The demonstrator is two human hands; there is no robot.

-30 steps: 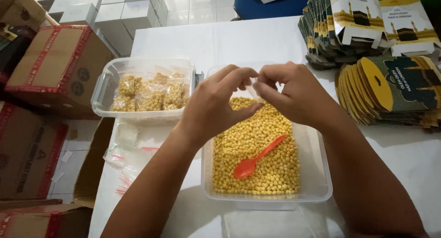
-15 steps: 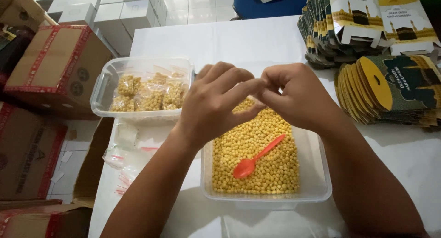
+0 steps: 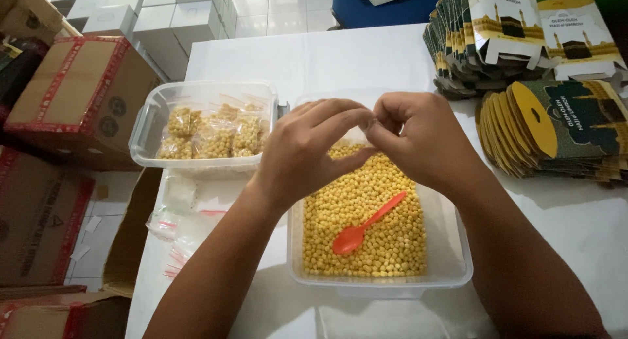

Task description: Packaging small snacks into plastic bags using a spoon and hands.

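Both hands meet over the far end of the clear tub [image 3: 458, 273] of yellow beads [image 3: 366, 214] on the bench [image 3: 314, 57]. The left hand [image 3: 307, 149] and right hand [image 3: 422, 139] have fingertips pinched together; what they pinch is hidden, perhaps a small bag. Anything that thin looks light, limp and slippery, best nipped at its rim. An orange spoon [image 3: 366, 224] lies on the beads.

Viewpoint: a single head-worn camera, above the white cloth-covered table [image 3: 340, 57].
Direction: looks steeply down and forward, across the table toward the pale tiled floor [image 3: 275, 5].
Nearness: close; forearms fill the lower frame.
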